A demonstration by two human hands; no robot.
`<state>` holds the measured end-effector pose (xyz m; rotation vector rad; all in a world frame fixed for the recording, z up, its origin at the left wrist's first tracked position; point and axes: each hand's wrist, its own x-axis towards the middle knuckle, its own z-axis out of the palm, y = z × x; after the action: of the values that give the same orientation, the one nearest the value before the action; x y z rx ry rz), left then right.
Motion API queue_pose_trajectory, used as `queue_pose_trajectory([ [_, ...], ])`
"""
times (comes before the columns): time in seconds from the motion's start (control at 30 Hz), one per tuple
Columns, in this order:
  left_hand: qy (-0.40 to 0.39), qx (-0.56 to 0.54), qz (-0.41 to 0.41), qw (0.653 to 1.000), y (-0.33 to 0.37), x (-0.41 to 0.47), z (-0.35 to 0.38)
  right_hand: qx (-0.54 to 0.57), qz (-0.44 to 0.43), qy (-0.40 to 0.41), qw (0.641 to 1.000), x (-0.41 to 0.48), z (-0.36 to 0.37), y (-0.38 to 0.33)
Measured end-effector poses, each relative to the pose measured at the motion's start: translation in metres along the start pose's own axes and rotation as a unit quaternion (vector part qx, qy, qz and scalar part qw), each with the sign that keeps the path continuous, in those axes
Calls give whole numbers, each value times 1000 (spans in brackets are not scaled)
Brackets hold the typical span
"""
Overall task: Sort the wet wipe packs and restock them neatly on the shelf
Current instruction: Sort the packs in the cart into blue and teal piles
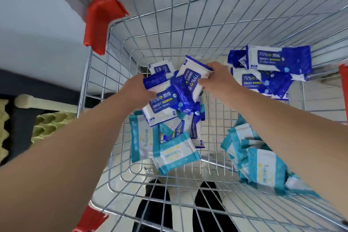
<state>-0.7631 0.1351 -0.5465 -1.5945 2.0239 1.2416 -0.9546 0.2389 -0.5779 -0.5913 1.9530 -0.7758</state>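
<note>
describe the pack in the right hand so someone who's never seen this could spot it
Look into the wire cart, at the blue heap in its middle. The pack sits tilted at the heap's far end, pinched by the right hand. Unlike the neighbour pack in the left hand, its 75% print is turned upside down.

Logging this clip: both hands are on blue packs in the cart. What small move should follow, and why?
Probably lift both out together: the left hand grips the nearer blue pack, the right hand the tilted blue pack; teal packs lie nearer, untouched, in the cart.
</note>
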Motion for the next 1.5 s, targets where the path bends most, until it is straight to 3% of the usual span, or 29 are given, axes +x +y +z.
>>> queue_pose_trajectory([
  [0.23, 1, -53, -21, 998, -1, 7, 2, 42, -9, -35, 998, 2, 14, 0],
  [0.57, -1, -85, 38, 996, 23, -10, -6, 121, 4, -29, 992, -24, -13, -12],
  [0.67, 4, -101, 66, 993, 45, -22, 0, 159, 2, 2, 987, -38, -42, -3],
  [0.83, -1, -218, 81, 973, 99, -30, 35, 220, 21, 72, 973, -62, -107, 24],
  [0.97, 16, -234, 78, 969, 149, -18, 80, 232, 39, 174, 956, -59, -163, 46],
  [1.1, 65, -273, 49, 959, 198, 0, 122, 205, 37, 236, 949, -40, -205, 67],
  [1.23, 40, -267, 52, 961, 223, 17, 155, 96, 69, 113, 987, -30, -220, 84],
  [1.37, 52, -207, 68, 975, 229, 23, 165, 123, 47, 143, 981, -27, -217, 96],
  [1.5, 76, -191, 63, 977, 237, 27, 166, 71, 45, 142, 986, -23, -217, 97],
])
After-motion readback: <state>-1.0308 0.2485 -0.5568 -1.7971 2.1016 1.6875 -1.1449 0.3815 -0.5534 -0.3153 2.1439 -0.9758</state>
